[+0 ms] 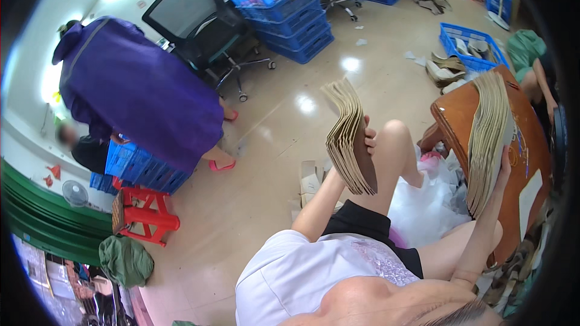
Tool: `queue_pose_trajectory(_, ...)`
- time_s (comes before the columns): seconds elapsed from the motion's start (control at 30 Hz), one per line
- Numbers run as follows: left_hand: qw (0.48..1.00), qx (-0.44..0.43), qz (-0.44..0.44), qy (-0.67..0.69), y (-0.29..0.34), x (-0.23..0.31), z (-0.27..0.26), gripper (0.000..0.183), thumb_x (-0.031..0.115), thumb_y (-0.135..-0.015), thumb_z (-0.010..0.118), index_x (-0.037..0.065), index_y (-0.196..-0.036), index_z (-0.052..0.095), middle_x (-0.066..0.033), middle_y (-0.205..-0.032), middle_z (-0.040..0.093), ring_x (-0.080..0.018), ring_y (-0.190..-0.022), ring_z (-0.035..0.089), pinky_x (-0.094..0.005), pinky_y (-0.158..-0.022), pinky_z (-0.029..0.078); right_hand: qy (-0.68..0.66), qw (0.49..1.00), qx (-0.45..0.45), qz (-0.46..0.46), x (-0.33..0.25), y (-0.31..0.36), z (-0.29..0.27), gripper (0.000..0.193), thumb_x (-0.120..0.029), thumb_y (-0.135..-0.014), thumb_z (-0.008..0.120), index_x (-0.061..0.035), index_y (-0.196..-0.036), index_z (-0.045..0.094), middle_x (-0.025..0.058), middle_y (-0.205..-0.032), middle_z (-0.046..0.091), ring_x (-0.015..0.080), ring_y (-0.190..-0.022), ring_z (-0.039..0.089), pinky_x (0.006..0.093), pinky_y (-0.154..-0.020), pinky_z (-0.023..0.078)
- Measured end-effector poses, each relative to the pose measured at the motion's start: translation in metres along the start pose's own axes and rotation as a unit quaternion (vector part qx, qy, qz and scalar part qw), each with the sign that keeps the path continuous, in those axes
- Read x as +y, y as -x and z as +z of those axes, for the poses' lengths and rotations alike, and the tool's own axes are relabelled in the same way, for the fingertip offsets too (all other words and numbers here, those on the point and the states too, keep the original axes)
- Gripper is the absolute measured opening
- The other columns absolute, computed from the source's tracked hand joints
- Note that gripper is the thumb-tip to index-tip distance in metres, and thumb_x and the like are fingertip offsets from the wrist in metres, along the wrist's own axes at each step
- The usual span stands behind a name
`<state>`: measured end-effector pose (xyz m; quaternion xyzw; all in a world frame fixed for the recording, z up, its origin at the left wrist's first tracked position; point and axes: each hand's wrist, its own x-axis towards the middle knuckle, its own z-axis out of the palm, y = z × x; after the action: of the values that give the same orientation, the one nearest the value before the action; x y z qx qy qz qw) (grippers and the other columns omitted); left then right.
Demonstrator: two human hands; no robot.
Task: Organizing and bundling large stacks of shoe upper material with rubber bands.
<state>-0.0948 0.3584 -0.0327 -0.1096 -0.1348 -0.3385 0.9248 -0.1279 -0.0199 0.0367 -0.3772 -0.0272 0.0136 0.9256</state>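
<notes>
My left hand (369,137) is closed around a thick stack of curved, tan-edged brown cut pieces (349,145), held up above my knee. The pieces look like layered leather or fabric, and their upper ends fan out. Further right, a second, longer stack of similar curved pieces (487,133) stands at the edge of a brown leather-like work surface (450,108). Fingers of my right hand (503,171) wrap its right side; part of that hand is hidden by the stack and the angle.
White plastic bags (423,205) lie between my legs. Loose pieces and a blue crate (450,36) sit beyond the work surface. A person in a purple cape (139,90) stands at left by blue crates (142,166) and a red stool (151,214). Another person (531,72) sits at right.
</notes>
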Motion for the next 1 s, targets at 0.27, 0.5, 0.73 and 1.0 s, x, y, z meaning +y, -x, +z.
queue_pose_trajectory(0.27,0.899,0.201,0.225,-0.317,0.013,-0.007,-0.026,0.028,0.018,-0.088,0.044,-0.003,-0.101,0.057,-0.0102,-0.088,0.061,-0.0188,-0.072,0.058,-0.0324,-0.067,0.05,-0.067,0.968,-0.101,0.219,0.153,-0.016,0.111,0.045,-0.029,-0.084,0.055,-0.0008,-0.119,0.048,0.0108,-0.108,0.059,0.024,-0.096,0.058,0.0348,-0.085,0.045)
queue_pose_trajectory(0.5,0.965,0.17,0.057,-0.19,0.022,-0.011,-0.004,0.027,0.016,-0.08,0.044,-0.002,-0.092,0.06,-0.0123,-0.085,0.065,-0.0217,-0.071,0.062,-0.036,-0.068,0.053,-0.094,0.957,-0.094,0.258,0.168,-0.01,0.09,0.053,-0.029,-0.08,0.06,-0.0028,-0.124,0.044,0.0092,-0.111,0.057,0.0245,-0.099,0.056,0.0367,-0.088,0.043)
queue_pose_trajectory(0.73,0.929,0.274,0.12,-0.217,0.021,-0.008,-0.007,0.028,0.016,-0.076,0.049,-0.003,-0.094,0.06,-0.014,-0.088,0.064,-0.0244,-0.074,0.063,-0.0386,-0.071,0.053,-0.005,0.958,-0.151,0.245,0.169,-0.013,0.094,0.073,-0.022,-0.069,0.071,-0.0049,-0.13,0.036,0.0065,-0.124,0.047,0.0241,-0.114,0.044,0.037,-0.095,0.035)
queue_pose_trajectory(1.0,0.927,0.279,0.122,-0.217,0.027,-0.003,-0.011,0.029,0.017,-0.075,0.05,-0.003,-0.094,0.06,-0.0142,-0.089,0.064,-0.0246,-0.074,0.063,-0.0386,-0.072,0.053,0.063,0.945,-0.175,0.267,0.157,-0.008,0.125,0.073,-0.017,-0.072,0.068,-0.0047,-0.133,0.03,0.008,-0.119,0.05,0.0223,-0.104,0.053,0.0369,-0.085,0.045)
